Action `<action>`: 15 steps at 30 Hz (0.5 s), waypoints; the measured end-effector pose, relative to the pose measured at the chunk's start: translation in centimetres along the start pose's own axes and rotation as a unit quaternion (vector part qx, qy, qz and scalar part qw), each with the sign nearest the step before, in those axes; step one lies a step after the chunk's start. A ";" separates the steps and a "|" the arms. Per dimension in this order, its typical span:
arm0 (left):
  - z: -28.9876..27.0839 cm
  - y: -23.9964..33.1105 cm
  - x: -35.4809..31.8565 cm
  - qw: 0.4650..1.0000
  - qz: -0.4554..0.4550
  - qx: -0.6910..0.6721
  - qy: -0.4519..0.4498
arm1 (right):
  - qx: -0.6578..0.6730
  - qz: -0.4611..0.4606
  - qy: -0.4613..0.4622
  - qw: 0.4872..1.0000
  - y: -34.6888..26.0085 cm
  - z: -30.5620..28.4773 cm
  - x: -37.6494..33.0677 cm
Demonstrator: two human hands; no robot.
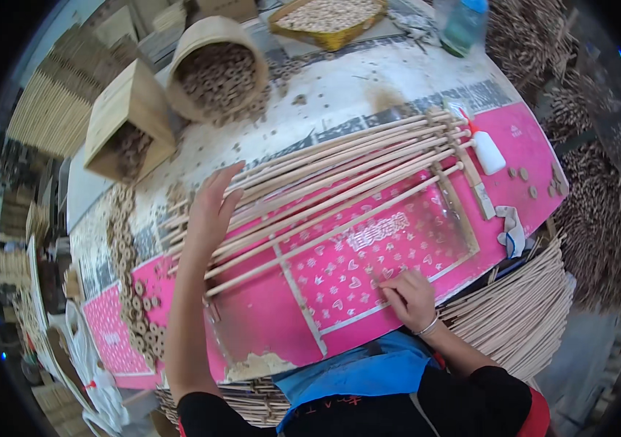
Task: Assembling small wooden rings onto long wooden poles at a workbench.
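Head view of a worktable [339,95] covered in part by a pink printed sheet [267,320]. A row of long, thin wooden rods [339,175] lies side by side across the table, running from lower left to upper right; their right ends meet a flat wooden end strip [471,171]. The left hand [212,207] rests flat on the rods near their left ends, fingers extended and spread, grasping nothing. The right hand [409,295] lies on the pink sheet below the rods, near the table's front edge, fingers curled downward; whether they pinch anything cannot be told. A second wooden strip [299,295] crosses beneath the rods toward the front edge. A white glue bottle [487,149] lies just right of the end strip. Small wooden rings [136,306] are scattered along the left side, and more fill a round basket [216,73] tipped on its side at the back. A bundle of further rods [521,313] sits below the front edge.
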State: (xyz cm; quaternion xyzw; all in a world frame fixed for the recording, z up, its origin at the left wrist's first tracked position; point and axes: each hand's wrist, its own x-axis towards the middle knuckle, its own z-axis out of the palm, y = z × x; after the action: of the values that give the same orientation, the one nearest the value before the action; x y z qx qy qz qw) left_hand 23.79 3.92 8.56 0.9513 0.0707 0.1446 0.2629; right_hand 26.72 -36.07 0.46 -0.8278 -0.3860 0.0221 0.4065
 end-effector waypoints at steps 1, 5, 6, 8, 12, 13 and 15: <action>1.3 -1.0 2.1 0.998 -0.012 -0.051 -0.041 | -0.003 0.002 0.000 1.000 0.2 -0.1 -0.1; 4.8 -5.8 6.5 0.978 -0.075 -0.063 -0.182 | 0.002 0.008 -0.015 1.000 0.6 -0.4 -0.4; 5.0 -6.2 7.3 0.965 -0.108 -0.095 -0.217 | 0.002 0.010 -0.020 1.000 0.6 -0.4 -0.3; 5.1 -6.3 8.1 0.954 -0.143 -0.122 -0.233 | 0.006 0.013 -0.014 1.000 0.7 -0.6 -0.2; 4.5 -5.1 9.1 0.930 -0.165 -0.140 -0.296 | 0.013 0.014 -0.012 1.000 0.9 -0.6 -0.2; 4.5 -4.9 9.2 0.931 -0.157 -0.121 -0.307 | 0.013 0.014 -0.013 1.000 1.0 -0.5 -0.2; 4.2 -4.4 9.5 0.930 -0.149 -0.100 -0.320 | 0.015 0.016 -0.014 1.000 1.0 -0.5 -0.1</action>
State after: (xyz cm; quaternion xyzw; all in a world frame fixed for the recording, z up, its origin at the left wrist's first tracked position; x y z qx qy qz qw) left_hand 33.81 7.64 5.07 0.8944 0.1093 -0.2016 0.3840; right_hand 27.41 -36.81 0.10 -0.8275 -0.3775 0.0460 0.4130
